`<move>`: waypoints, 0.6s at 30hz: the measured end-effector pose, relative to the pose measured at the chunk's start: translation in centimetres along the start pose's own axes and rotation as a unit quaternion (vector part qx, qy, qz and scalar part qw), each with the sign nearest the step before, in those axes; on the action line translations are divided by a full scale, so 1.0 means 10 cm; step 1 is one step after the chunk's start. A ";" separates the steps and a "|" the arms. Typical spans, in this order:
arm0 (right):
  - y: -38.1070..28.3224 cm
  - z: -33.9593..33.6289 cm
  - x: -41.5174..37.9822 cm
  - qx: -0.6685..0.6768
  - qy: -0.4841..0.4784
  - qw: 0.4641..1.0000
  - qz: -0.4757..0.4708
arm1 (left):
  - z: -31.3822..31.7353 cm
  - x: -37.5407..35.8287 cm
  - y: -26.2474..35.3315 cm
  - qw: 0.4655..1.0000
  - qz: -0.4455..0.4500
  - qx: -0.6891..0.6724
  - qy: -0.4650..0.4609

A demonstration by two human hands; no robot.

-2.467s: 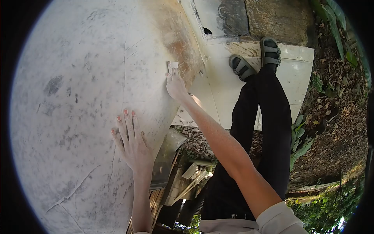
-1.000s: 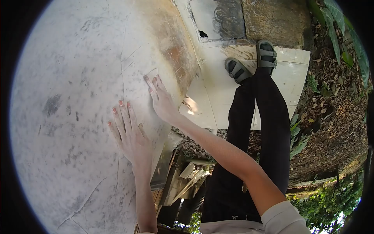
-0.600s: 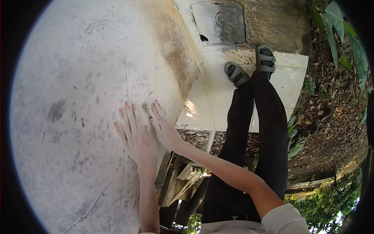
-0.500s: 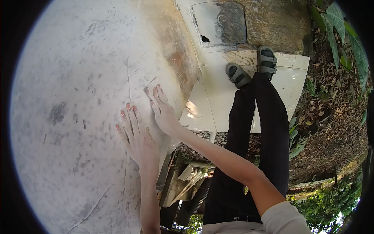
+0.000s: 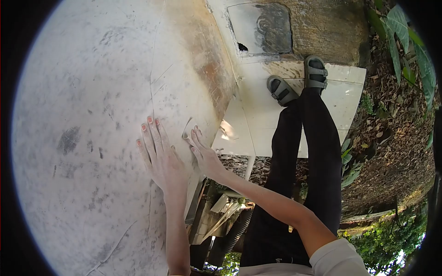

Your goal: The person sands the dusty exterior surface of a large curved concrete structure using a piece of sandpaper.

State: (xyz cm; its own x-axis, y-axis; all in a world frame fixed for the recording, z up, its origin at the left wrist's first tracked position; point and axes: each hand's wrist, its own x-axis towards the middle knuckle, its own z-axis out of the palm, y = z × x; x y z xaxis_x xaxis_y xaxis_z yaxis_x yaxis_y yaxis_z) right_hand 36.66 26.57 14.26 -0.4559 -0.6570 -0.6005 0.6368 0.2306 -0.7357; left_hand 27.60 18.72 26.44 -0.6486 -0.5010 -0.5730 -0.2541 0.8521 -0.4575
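My left hand (image 5: 166, 168) lies flat on a large, pale, dust-covered surface (image 5: 106, 161), its fingers apart. To its right, near the surface's edge, my right hand (image 5: 208, 158) has its fingers pressed together over a thin curled sheet (image 5: 186, 129) that looks like sandpaper. Only the sheet's greyish edge shows beyond the fingertips; the hand covers the remainder. White powder coats both hands and forearms. Grey patches, fine cracks and scratches mark the surface around the hands, and a brownish worn area (image 5: 209, 73) lies above my right hand.
My sandalled feet (image 5: 294, 85) stand on pale tiles (image 5: 258, 119). A square panel (image 5: 260, 28) with a dark hole at its corner sits beyond them. Leaf litter (image 5: 391, 152) and green leaves (image 5: 426, 64) are on the right. A ribbed dark hose (image 5: 237, 232) and boards lie below the surface's edge.
My right hand has slid with the sheet down and slightly right in the view, toward my body. My left hand stays almost where it was.
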 end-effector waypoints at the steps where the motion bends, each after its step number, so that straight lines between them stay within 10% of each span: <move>1: 0.01 0.00 -0.02 0.020 -0.008 1.000 -0.012 | 0.00 -0.04 0.00 1.000 0.000 0.001 0.000; 10: -0.38 -0.47 2.12 -0.019 0.108 0.993 -0.050 | -0.03 -0.16 0.00 0.999 -0.010 0.012 -0.028; 18: 0.26 -0.03 -0.18 0.010 -0.023 1.000 0.019 | -0.02 -0.30 -0.07 0.998 0.008 -0.002 -0.064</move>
State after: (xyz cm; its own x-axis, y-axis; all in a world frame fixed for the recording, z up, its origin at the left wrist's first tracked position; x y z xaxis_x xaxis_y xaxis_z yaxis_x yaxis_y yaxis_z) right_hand 38.96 28.61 13.32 -0.4024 -0.6799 -0.6130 0.6654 0.2426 -0.7059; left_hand 29.53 19.69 28.60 -0.5563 -0.5021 -0.6622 -0.2467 0.8607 -0.4453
